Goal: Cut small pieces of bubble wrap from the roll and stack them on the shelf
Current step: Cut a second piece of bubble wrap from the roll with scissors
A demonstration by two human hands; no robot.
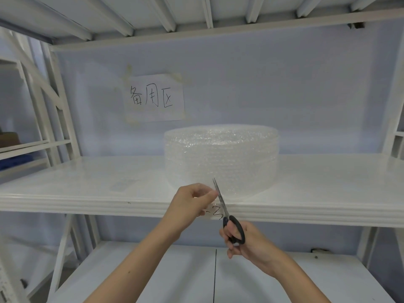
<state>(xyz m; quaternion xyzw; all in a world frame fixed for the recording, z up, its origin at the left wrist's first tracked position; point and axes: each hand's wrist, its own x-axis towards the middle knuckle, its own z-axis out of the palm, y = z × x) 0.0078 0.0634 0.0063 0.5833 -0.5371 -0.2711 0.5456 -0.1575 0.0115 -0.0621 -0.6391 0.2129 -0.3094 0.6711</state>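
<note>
A wide roll of clear bubble wrap point(220, 158) stands on end on the white shelf point(87, 193), near its front edge. My left hand point(190, 206) pinches the loose end of the wrap between thumb and fingers, just left of the scissor blades. My right hand point(244, 241) grips the black handles of the scissors point(225, 213). The blades point up and away, nearly closed, at the wrap's free edge in front of the roll. A flat clear piece point(122, 185) seems to lie on the shelf to the left, faint and hard to make out.
A paper sign with handwritten characters point(154, 97) is taped to the back wall above the roll. A lower white shelf point(153, 276) lies under my arms. White shelf uprights point(59, 114) stand at the left, another upright at the far right point(395, 119).
</note>
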